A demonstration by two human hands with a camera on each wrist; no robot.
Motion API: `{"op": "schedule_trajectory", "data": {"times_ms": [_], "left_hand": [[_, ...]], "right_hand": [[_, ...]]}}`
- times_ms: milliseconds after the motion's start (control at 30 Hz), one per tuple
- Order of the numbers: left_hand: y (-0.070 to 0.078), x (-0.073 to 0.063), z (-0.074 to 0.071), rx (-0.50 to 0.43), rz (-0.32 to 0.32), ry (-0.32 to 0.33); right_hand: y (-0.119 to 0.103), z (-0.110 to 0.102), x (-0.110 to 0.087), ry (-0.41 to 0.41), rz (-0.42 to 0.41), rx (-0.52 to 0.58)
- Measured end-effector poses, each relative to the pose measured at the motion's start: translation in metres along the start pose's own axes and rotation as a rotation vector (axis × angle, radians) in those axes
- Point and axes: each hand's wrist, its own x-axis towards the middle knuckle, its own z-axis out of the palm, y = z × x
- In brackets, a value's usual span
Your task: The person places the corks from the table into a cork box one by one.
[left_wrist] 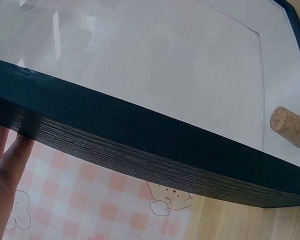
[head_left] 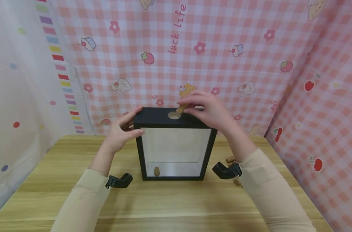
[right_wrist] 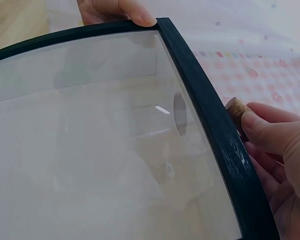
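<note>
Pink checked cloth [head_left: 164, 38], printed with strawberries and cupcakes, hangs behind a table [head_left: 170, 206] with light wood grain; in the head view, a black box [head_left: 152, 120] with a clear front panel stands upright on this table, and its top side has a round hole [head_left: 174, 115]; the left hand [head_left: 121, 132] grips the upper left corner of the box, its thumb on the front and its fingers spread apart from the thumb toward the back; the right hand [head_left: 208, 109] is above the top side, and its thumb and fingers pinch a small cork [head_left: 181, 109] just beside the hole; one loose cork [head_left: 157, 171] is inside the box, at the bottom near the left wall; some other corks [head_left: 230, 159] lie on the table to the right, partly hidden by a black wrist device [head_left: 226, 170]; in the left wrist view, fingers of the left hand touch the side of the box, and the loose cork shows inside; in the right wrist view, the pinched cork is close to the outer top side; whether it touches the box, I cannot tell; the left thumb rests at the corner of the frame.
</note>
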Motion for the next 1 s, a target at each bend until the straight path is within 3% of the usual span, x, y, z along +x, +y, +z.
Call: {"op": "schedule_trajectory", "data": {"times_ms": [167, 367, 500, 767, 1000], "left_hand": [[0.000, 0.000, 0.001, 0.009, -0.003, 0.012], [-0.001, 0.000, 0.001, 0.008, 0.002, 0.008], [-0.001, 0.000, 0.002, 0.015, 0.001, 0.011], [-0.001, -0.001, 0.002, 0.010, -0.002, 0.006], [-0.002, -0.002, 0.002, 0.007, 0.009, 0.003]], "right_hand": [[-0.003, 0.004, 0.007, -0.037, 0.003, -0.090], [-0.005, 0.009, 0.015, -0.151, 0.021, -0.194], [-0.007, 0.010, 0.016, -0.188, 0.028, -0.211], [-0.004, 0.003, 0.010, -0.114, 0.001, -0.078], [-0.005, -0.016, -0.013, -0.012, -0.024, -0.007]]}}
